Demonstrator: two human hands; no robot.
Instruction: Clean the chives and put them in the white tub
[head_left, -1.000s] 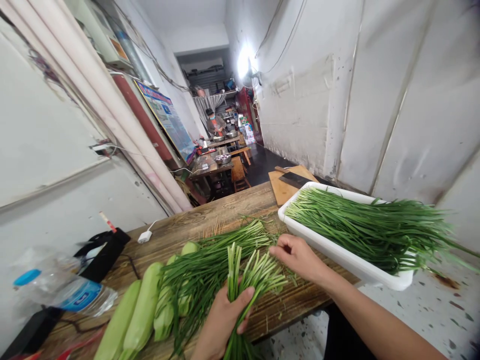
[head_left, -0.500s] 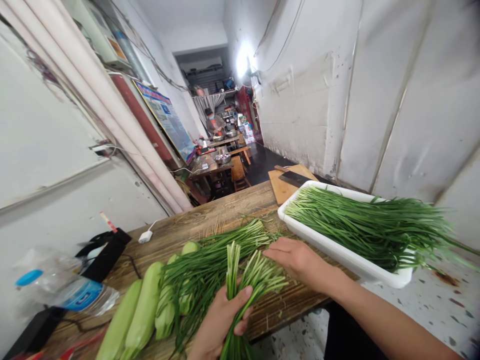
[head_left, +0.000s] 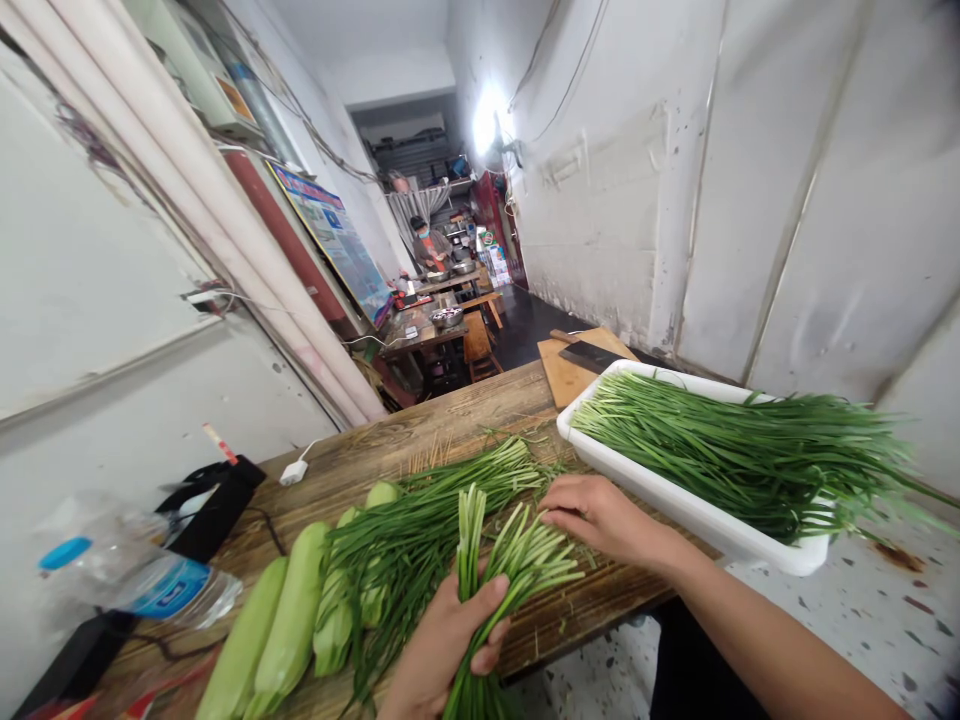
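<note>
A wooden table (head_left: 487, 405) is stretching diagonally across the lower frame, its brown planks showing dark, streaky grain. At centre right, a smooth white tub (head_left: 697, 515) with rounded corners is holding a thick mass of long, narrow green leaves (head_left: 712, 435), their tips spilling over its right end. A loose pile of the same greens (head_left: 450, 490) is lying at lower centre, partly covering pale green squashes (head_left: 289, 620), which are showing glossy, faintly ridged skins. A clear plastic bottle (head_left: 165, 588) is tilting at lower left. At lower centre, the task bunch (head_left: 517, 560) is fanning out its pale, slender stem ends above the left hand (head_left: 454, 635), whose fingers and thumb are wrapping firmly around it. Just right of these ends, the right hand (head_left: 600, 510) is hovering with fingers curled and narrow; whether they are pinching a stem, I cannot tell. The table's near edge is running below the right forearm, with speckled floor (head_left: 832, 620) showing beyond. A narrow strip of wood is separating the right hand from the tub's wall, while wider planking is showing beyond the pile.
</note>
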